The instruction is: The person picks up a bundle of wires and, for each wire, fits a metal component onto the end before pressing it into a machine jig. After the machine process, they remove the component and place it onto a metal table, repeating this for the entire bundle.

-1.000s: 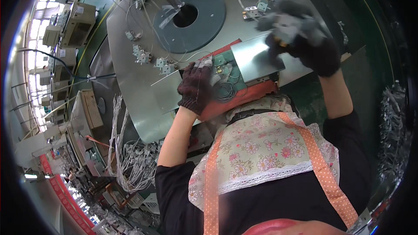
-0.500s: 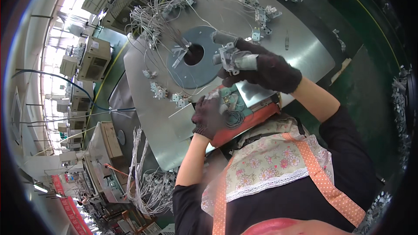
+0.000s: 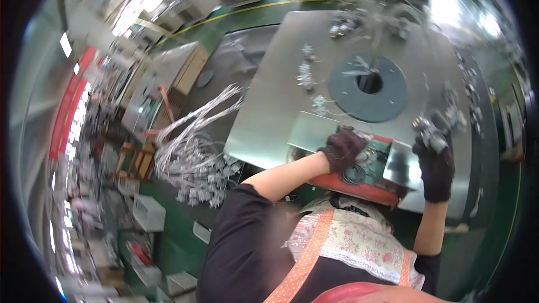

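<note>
Since half a second ago the right hand [image 3: 435, 160] has swung from over the blue ring pad [image 3: 368, 87] to the table's right side, fingers closed around a small grey metal part [image 3: 429, 132] held just above the steel table [image 3: 281, 112]; left hand [image 3: 341, 148], fingers curled, presses on the green board [image 3: 375, 154] in the red tray [image 3: 359, 188], seemingly to steady it

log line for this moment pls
left hand: on green fixture | right hand: holding small grey part | metal table: round grey pad
</note>
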`<action>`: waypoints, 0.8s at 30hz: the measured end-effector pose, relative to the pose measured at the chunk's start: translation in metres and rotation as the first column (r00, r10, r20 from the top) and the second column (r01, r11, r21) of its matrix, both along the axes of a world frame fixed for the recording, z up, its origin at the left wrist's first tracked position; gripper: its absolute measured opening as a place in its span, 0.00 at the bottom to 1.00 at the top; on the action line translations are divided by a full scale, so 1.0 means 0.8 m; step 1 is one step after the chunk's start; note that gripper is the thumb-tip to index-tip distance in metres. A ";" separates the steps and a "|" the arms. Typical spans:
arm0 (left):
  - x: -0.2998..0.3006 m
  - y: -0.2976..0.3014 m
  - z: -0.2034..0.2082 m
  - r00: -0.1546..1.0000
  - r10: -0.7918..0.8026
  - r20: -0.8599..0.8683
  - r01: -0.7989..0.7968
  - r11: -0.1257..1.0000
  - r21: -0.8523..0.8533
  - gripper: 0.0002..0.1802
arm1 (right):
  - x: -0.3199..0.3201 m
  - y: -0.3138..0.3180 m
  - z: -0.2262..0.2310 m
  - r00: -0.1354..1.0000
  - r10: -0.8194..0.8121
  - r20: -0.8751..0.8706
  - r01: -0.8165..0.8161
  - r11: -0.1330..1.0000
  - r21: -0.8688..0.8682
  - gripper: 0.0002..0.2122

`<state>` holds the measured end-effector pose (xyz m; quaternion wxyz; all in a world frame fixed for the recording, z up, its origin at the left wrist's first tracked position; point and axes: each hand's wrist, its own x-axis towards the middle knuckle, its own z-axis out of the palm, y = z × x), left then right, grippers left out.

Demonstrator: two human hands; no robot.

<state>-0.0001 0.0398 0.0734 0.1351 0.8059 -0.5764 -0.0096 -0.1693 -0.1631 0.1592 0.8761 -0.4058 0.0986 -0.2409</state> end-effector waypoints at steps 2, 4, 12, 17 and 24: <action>0.004 0.010 -0.049 0.982 0.053 0.180 -0.054 0.999 0.000 0.32 | 0.006 0.012 0.001 0.998 -0.049 -0.035 0.042 0.985 -0.168 0.24; 0.005 -0.009 -0.018 0.998 -0.052 0.023 0.052 0.998 0.030 0.33 | -0.020 -0.020 -0.038 0.954 -0.282 -0.103 0.060 0.517 -0.854 0.21; 0.004 -0.021 -0.087 0.891 0.093 0.444 -0.052 0.993 -0.104 0.17 | -0.023 -0.050 -0.037 0.991 0.018 -0.129 -0.093 0.788 -0.608 0.27; 0.000 -0.023 -0.101 0.865 0.170 0.472 -0.078 0.975 -0.207 0.14 | -0.038 -0.109 -0.076 0.845 0.433 0.313 -0.489 0.863 0.126 0.29; 0.001 -0.014 -0.080 0.889 0.022 0.458 0.091 0.970 -0.224 0.11 | -0.030 -0.079 -0.042 0.921 0.374 0.112 -0.382 0.922 0.066 0.26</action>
